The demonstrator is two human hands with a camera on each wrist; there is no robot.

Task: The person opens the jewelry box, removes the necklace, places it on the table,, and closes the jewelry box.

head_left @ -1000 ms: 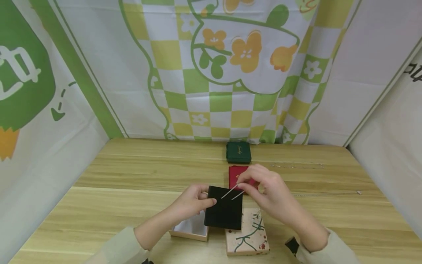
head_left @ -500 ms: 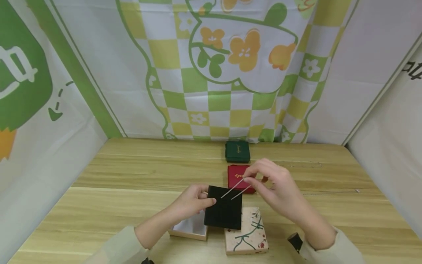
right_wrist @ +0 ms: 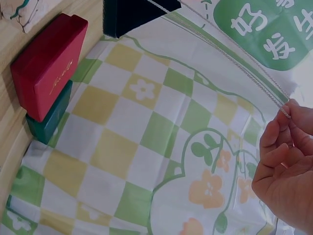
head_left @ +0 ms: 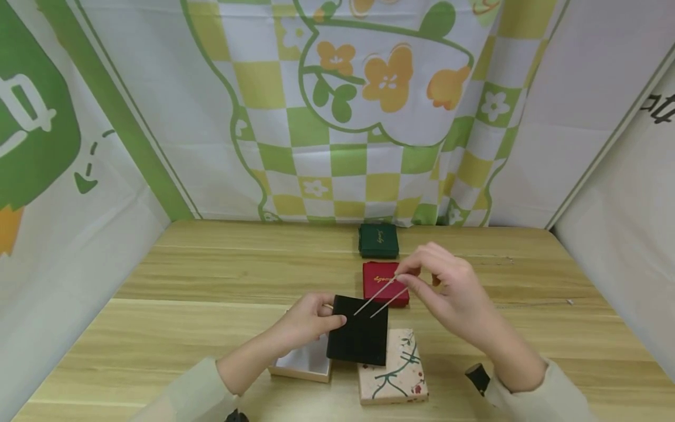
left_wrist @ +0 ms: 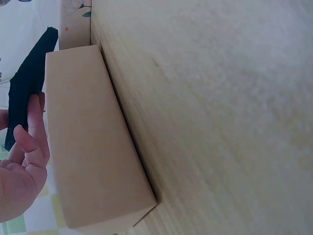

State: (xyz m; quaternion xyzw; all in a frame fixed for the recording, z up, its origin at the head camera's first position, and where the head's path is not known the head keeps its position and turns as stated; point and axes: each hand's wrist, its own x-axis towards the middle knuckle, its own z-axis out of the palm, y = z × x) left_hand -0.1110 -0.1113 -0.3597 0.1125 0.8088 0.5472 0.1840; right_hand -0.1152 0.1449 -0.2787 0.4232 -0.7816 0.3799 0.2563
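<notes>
My left hand [head_left: 308, 322] grips a square black jewellery pad [head_left: 358, 346] by its left edge, thumb on its face, above the table. Out of the pad run two taut strands of a silver chain necklace [head_left: 375, 296]. My right hand [head_left: 450, 290] pinches the other end of the chain between thumb and fingertips, up and right of the pad. Below the pad sit an open cream box base [head_left: 303, 374], white inside, and a flower-patterned box lid [head_left: 394, 375]. The right wrist view shows both strands stretched between pad and fingertips.
A red box [head_left: 382, 290] with gold lettering lies behind the pad. Behind that, a dark green box [head_left: 378, 241] is near the curtain. Thin chains lie on the table at the right, one with a small pendant [head_left: 569, 302]. Fabric walls enclose the wooden table [head_left: 211, 275].
My right hand has moved up and to the right, drawing a longer stretch of chain out from the pad. The left hand and pad have stayed nearly still.
</notes>
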